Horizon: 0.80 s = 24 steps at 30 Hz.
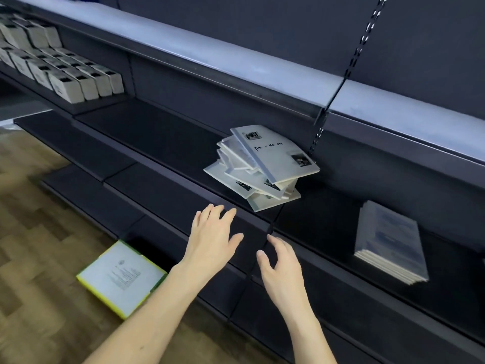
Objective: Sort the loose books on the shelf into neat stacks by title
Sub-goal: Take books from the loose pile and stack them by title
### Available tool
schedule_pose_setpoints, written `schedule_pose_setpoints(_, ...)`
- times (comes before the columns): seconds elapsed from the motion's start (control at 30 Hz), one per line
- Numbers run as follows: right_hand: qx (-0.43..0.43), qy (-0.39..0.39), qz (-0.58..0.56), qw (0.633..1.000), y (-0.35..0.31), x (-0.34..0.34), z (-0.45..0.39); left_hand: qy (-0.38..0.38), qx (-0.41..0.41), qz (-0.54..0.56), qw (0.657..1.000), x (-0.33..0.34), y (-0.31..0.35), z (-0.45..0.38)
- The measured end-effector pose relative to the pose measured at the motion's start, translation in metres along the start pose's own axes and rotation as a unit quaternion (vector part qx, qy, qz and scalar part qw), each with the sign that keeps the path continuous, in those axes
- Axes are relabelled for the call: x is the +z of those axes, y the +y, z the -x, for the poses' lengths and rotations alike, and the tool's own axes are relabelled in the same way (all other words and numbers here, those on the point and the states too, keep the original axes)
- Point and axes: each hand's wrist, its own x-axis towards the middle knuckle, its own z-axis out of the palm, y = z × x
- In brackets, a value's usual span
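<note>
Hands reach toward the skewed pile of white books at 12 o'clock: left hand and right hand, fingers spread, holding nothing, likely to square it.

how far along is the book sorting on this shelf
Done: one neat stack lies squared up at the shelf's right. In hand: nothing; the left hand and right hand are open, short of the messy pile. Left: that whole skewed pile of white books, plus maybe the book on the floor.
</note>
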Motion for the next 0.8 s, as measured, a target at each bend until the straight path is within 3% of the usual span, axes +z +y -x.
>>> schedule_pose_setpoints(0.2,-0.01,0.029,-0.023,0.999,-0.01,0.013,-0.034,-0.003,-0.007,0.042,0.999,0.006,-0.016,-0.021)
schedule_pose_setpoints(0.47,-0.05,0.162,-0.065,0.983,-0.032,0.017,-0.135,0.014,-0.003,0.061,0.998,-0.003,-0.034,-0.069)
schedule_pose_setpoints(0.7,-0.016,0.203,0.049,0.978,-0.014,0.028,-0.2,0.037,0.026,0.056,0.997,-0.005,-0.039,-0.116)
schedule_pose_setpoints(0.8,-0.042,0.237,0.072,0.968,-0.006,0.031,-0.21,0.029,0.055,0.059,0.996,-0.003,-0.037,-0.14)
